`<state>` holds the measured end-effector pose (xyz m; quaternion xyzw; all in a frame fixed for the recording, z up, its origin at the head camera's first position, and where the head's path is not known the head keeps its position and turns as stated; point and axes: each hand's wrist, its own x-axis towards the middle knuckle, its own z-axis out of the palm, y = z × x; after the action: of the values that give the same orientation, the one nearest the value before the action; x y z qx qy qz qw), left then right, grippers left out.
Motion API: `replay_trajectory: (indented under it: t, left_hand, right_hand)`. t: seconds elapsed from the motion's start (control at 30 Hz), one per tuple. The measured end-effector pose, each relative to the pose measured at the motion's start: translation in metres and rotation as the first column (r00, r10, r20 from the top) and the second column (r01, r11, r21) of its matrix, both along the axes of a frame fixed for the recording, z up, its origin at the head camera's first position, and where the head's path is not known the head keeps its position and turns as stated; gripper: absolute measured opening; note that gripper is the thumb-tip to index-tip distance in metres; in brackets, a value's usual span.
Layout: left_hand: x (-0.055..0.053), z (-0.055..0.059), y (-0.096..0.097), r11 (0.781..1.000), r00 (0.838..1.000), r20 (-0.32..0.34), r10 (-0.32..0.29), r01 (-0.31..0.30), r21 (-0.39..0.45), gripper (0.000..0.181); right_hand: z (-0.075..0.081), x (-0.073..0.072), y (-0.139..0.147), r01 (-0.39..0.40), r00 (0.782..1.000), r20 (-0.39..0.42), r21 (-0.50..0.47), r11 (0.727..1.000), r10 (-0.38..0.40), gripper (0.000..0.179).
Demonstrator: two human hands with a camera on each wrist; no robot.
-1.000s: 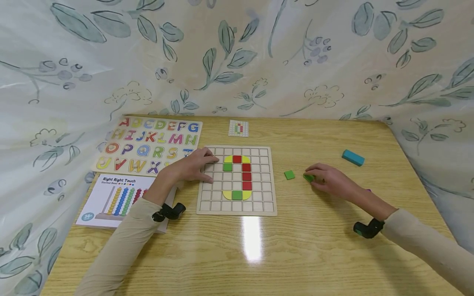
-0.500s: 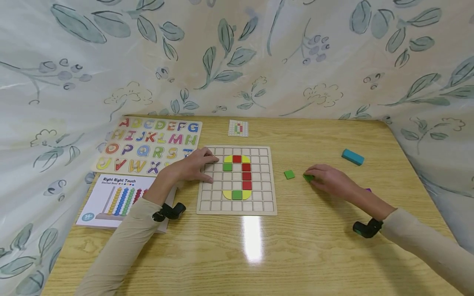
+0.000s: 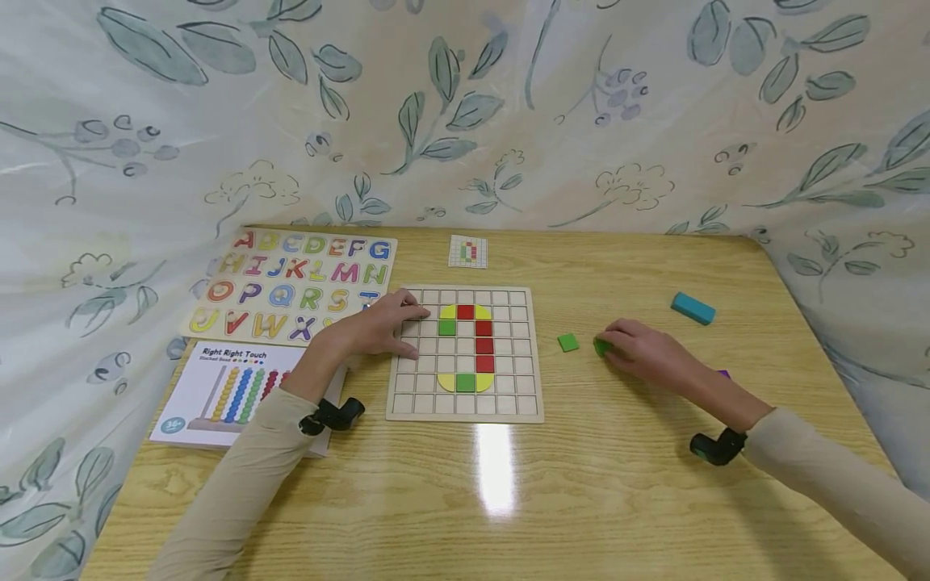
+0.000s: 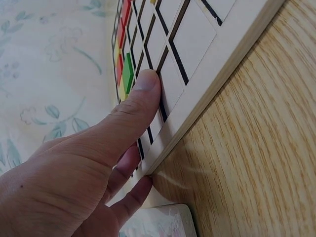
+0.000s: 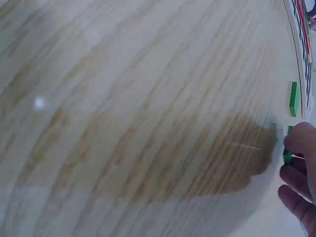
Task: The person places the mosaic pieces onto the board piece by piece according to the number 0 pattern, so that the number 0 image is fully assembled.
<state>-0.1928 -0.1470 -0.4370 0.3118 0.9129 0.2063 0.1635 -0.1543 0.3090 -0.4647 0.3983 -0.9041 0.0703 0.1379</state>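
Note:
My left hand (image 3: pixel 381 323) rests at the left edge of the wooden grid board (image 3: pixel 407 407), thumb (image 4: pixel 143 91) lying on the squares and other fingers along the rim. On the board, red tiles (image 3: pixel 483 346), green tiles and yellow rounded corner pieces (image 3: pixel 446 382) outline a shape whose left side has bare squares. Right of the board, my right hand (image 3: pixel 643 349) pinches a green tile (image 3: pixel 601 345) between thumb and fingers, partly hidden by them. Close to its left, another green square tile (image 3: pixel 567 343) lies flat on the table.
A small pattern card (image 3: pixel 468 252) lies behind the board. To the left are an alphabet puzzle (image 3: pixel 291 282) and a white bead-toy box (image 3: pixel 189 395). A blue block (image 3: pixel 693 308) sits at the right; a purple piece (image 3: pixel 724 374) shows behind the right forearm.
My right hand has shifted very slightly left, and the green tile in its fingers has turned a little. My left hand and the board stay put.

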Motion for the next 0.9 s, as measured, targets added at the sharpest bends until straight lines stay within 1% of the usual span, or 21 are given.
replay_trajectory:
  t: [0.1,0.23,0.3,0.4,0.67,0.8,0.9]
  left_hand:
    - [0.0,0.0,0.0,1.0,1.0,0.001,-0.003,0.003,0.002,0.069]
    - [0.0,0.0,0.0,1.0,1.0,0.006,-0.001,0.001,0.003,0.069]
    - [0.0,0.0,0.0,1.0,1.0,0.01,0.002,-0.002,0.002,0.069]
    - [0.0,0.0,0.0,1.0,1.0,0.008,0.001,-0.001,0.002,0.069]
    - [0.0,-0.002,0.0,1.0,1.0,0.001,0.0,0.0,-0.001,0.069]
    - [0.0,-0.002,0.0,1.0,1.0,0.005,0.003,-0.002,-0.013,0.069]
    - [-0.001,-0.001,0.0,1.0,1.0,0.002,-0.001,0.001,-0.021,0.07]
  right_hand:
    - [0.002,-0.001,-0.003,0.004,0.999,-0.033,-0.034,0.999,-0.005,0.032]
    - [0.006,-0.002,-0.01,-0.023,0.998,-0.061,-0.106,0.994,0.016,0.035]
    - [0.008,-0.002,-0.016,-0.039,0.998,-0.056,-0.138,0.99,0.032,0.037]
    - [0.011,-0.001,-0.027,-0.056,0.998,-0.028,-0.168,0.984,0.052,0.039]
    - [0.016,0.003,-0.069,-0.138,0.99,-0.003,-0.168,0.976,0.139,0.034]
    - [0.02,0.0,-0.094,-0.166,0.984,0.03,-0.172,0.971,0.174,0.032]
    - [0.022,-0.004,-0.115,-0.195,0.977,0.055,-0.148,0.97,0.205,0.03]
